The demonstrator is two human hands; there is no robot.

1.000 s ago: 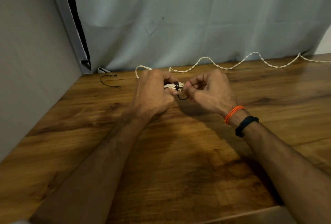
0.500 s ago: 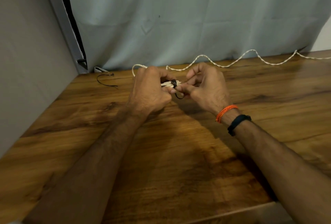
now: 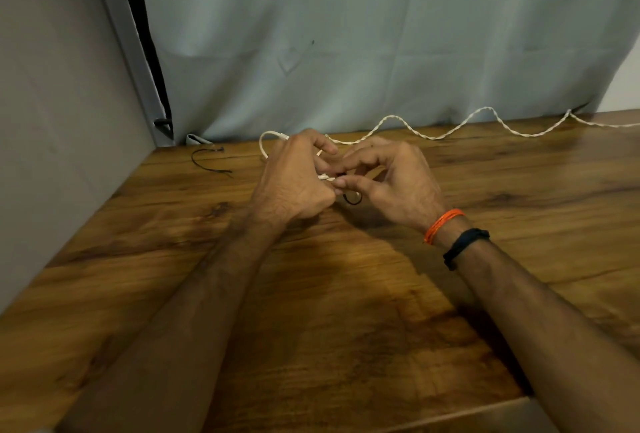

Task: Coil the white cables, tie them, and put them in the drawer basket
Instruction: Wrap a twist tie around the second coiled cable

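Left hand [image 3: 294,179] curled around coiled white cable [image 3: 325,176], right hand [image 3: 391,183] grip pinching black tie [image 3: 351,198], forearms converging.

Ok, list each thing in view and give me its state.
Coiled white cable: bundled, gripped in the left hand.
Black tie: looped at the bundle, pinched by the right hand.
Second white cable: uncoiled, lying wavy along the table's back edge.
Spare black tie: loose on the table, untouched.

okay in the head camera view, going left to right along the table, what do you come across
Loose black tie → left hand gripping the coiled white cable → right hand at the black tie on the coil → wavy white cable along the curtain.
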